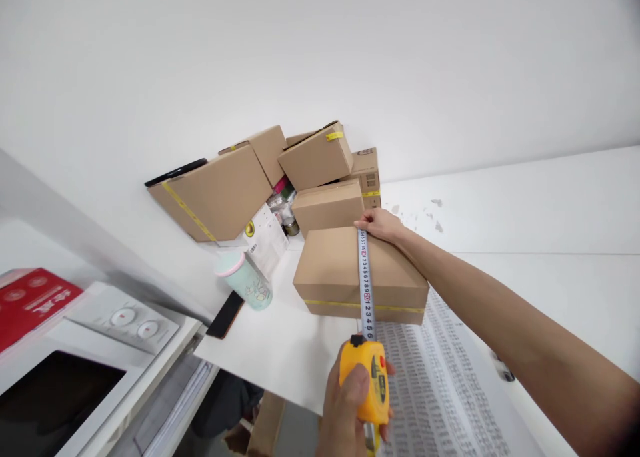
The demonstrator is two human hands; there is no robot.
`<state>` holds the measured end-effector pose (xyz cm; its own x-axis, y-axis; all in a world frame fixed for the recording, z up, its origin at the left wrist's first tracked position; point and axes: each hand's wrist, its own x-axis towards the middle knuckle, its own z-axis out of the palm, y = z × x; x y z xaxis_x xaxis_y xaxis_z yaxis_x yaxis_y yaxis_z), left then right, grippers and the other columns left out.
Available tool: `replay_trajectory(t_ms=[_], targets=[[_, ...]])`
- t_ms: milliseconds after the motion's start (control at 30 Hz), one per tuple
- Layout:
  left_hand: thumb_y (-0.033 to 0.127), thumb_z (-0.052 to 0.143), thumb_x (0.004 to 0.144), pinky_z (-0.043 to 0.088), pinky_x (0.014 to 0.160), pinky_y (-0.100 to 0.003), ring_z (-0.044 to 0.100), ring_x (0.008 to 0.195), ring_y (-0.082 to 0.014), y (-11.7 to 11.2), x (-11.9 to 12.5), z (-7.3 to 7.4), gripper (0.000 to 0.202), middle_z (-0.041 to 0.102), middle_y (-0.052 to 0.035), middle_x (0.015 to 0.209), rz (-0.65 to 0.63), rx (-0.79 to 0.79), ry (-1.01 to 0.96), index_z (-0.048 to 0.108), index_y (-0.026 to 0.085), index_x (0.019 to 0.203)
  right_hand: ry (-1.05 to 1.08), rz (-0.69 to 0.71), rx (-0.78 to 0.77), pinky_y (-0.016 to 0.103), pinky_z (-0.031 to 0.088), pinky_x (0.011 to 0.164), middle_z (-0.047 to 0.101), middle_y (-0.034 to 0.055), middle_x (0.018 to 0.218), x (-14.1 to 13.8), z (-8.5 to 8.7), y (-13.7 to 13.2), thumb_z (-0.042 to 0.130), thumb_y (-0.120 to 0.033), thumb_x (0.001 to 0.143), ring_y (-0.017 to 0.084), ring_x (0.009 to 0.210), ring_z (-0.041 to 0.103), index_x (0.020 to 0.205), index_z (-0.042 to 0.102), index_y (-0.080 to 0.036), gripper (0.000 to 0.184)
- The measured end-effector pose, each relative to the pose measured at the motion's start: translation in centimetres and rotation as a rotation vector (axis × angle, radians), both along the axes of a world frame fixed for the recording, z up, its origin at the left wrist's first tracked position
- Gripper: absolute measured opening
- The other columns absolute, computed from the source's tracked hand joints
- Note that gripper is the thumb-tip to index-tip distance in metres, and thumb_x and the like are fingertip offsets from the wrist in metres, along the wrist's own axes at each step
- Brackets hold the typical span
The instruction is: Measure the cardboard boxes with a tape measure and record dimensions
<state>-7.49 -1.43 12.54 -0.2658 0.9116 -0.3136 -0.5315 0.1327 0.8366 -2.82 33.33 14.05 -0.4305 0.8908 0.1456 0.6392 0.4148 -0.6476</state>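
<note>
My left hand (pixel 347 403) is closed around a yellow tape measure case (pixel 367 380) near the table's front edge. Its white tape blade (pixel 365 283) runs across the top of a closed cardboard box (pixel 340 270) with a yellow tape band. At the box's far edge my right hand (pixel 381 225) pinches the end of the blade against the cardboard. The box rests on a white table (pixel 280 343), partly on a printed sheet (pixel 435 383).
Several more cardboard boxes (pixel 220 193) are piled against the white wall behind. A pale green cup (pixel 245 280) and a dark phone (pixel 226 315) lie left of the box. A white machine with a red card (pixel 27 300) stands at the far left.
</note>
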Motion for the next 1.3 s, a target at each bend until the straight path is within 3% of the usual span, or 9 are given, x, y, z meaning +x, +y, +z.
replay_trajectory(t_ms=[333, 467, 633, 700, 833, 933, 1000, 1133, 1300], targets=[[0.064, 0.074, 0.07, 0.039, 0.048, -0.022, 0.054, 0.057, -0.0114, 0.0, 0.0, 0.0, 0.07, 0.066, -0.0096, 0.097, 0.005, 0.001, -0.019, 0.06, 0.018, 0.121, 0.084, 0.005, -0.016, 0.031, 0.045, 0.069, 0.073, 0.0052, 0.082, 0.0, -0.1, -0.1, 0.069, -0.047, 0.077, 0.023, 0.076, 0.065, 0.07, 0.068, -0.022, 0.026], [0.061, 0.071, 0.075, 0.04, 0.051, -0.023, 0.055, 0.059, -0.0122, -0.3, -0.6, 0.3, 0.061, 0.067, -0.0094, 0.095, 0.026, 0.075, -0.026, 0.063, 0.017, 0.116, 0.239, 0.012, 0.023, 0.03, 0.048, 0.079, 0.074, 0.0053, 0.096, 0.6, 1.1, -1.1, 0.054, -0.049, 0.089, 0.021, 0.088, 0.066, 0.089, 0.07, -0.021, 0.033], [0.057, 0.075, 0.072, 0.051, 0.07, -0.029, 0.062, 0.078, -0.0197, 0.2, -4.7, -0.7, 0.064, 0.069, -0.0085, 0.101, 0.369, 0.319, 0.246, 0.06, 0.022, 0.123, 0.783, -0.152, 0.0, 0.031, 0.051, 0.083, 0.072, 0.0092, 0.109, 4.8, 2.3, -3.3, 0.052, -0.051, 0.091, 0.02, 0.096, 0.065, 0.102, 0.066, -0.019, 0.037], [0.056, 0.08, 0.066, 0.05, 0.084, -0.032, 0.064, 0.096, -0.0251, 1.3, -7.1, -1.5, 0.068, 0.07, -0.0079, 0.102, 0.479, 0.372, 0.376, 0.059, 0.023, 0.122, 0.89, -0.247, -0.055, 0.031, 0.053, 0.08, 0.072, 0.009, 0.105, 7.2, 1.4, -4.9, 0.056, -0.048, 0.088, 0.02, 0.095, 0.065, 0.099, 0.066, -0.02, 0.032], [0.051, 0.079, 0.065, 0.047, 0.089, -0.033, 0.064, 0.102, -0.0261, 4.6, -10.8, -3.4, 0.067, 0.07, -0.008, 0.103, 0.524, 0.362, 0.461, 0.058, 0.02, 0.12, 0.798, -0.32, -0.259, 0.036, 0.055, 0.084, 0.071, 0.0109, 0.11, 11.1, -2.9, -9.7, 0.053, -0.046, 0.09, 0.024, 0.101, 0.066, 0.094, 0.068, -0.022, 0.029], [0.048, 0.078, 0.068, 0.046, 0.09, -0.032, 0.066, 0.099, -0.0238, 6.6, -12.0, -4.3, 0.056, 0.071, -0.007, 0.099, 0.502, 0.387, 0.382, 0.062, 0.019, 0.112, 0.706, -0.188, -0.41, 0.04, 0.054, 0.092, 0.068, 0.0103, 0.124, 12.5, -5.9, -13.4, 0.046, -0.054, 0.094, 0.027, 0.117, 0.062, 0.106, 0.069, -0.026, 0.038], [0.051, 0.076, 0.068, 0.047, 0.089, -0.033, 0.068, 0.093, -0.0235, 7.2, -12.3, -4.1, 0.05, 0.071, -0.0065, 0.094, 0.484, 0.403, 0.335, 0.064, 0.018, 0.104, 0.692, -0.005, -0.478, 0.042, 0.052, 0.098, 0.059, 0.005, 0.14, 12.8, -6.5, -15.2, 0.041, -0.059, 0.095, 0.027, 0.129, 0.054, 0.125, 0.063, -0.034, 0.045], [0.054, 0.077, 0.065, 0.049, 0.088, -0.033, 0.069, 0.089, -0.022, 6.9, -12.6, -1.2, 0.05, 0.071, -0.0034, 0.095, 0.475, 0.462, 0.303, 0.064, 0.021, 0.1, 0.631, 0.087, -0.374, 0.043, 0.05, 0.101, 0.05, 0.0007, 0.149, 12.9, -3.4, -16.1, 0.053, -0.06, 0.09, 0.029, 0.132, 0.05, 0.146, 0.045, -0.041, 0.059], [0.052, 0.077, 0.066, 0.051, 0.084, -0.031, 0.069, 0.089, -0.0212, 7.0, -11.9, 3.2, 0.048, 0.072, -0.0037, 0.094, 0.421, 0.57, 0.349, 0.065, 0.022, 0.101, 0.522, -0.04, -0.161, 0.04, 0.055, 0.085, 0.063, 0.0053, 0.133, 13.0, 1.8, -14.6, 0.057, -0.061, 0.087, 0.031, 0.11, 0.063, 0.139, 0.055, -0.035, 0.059]])
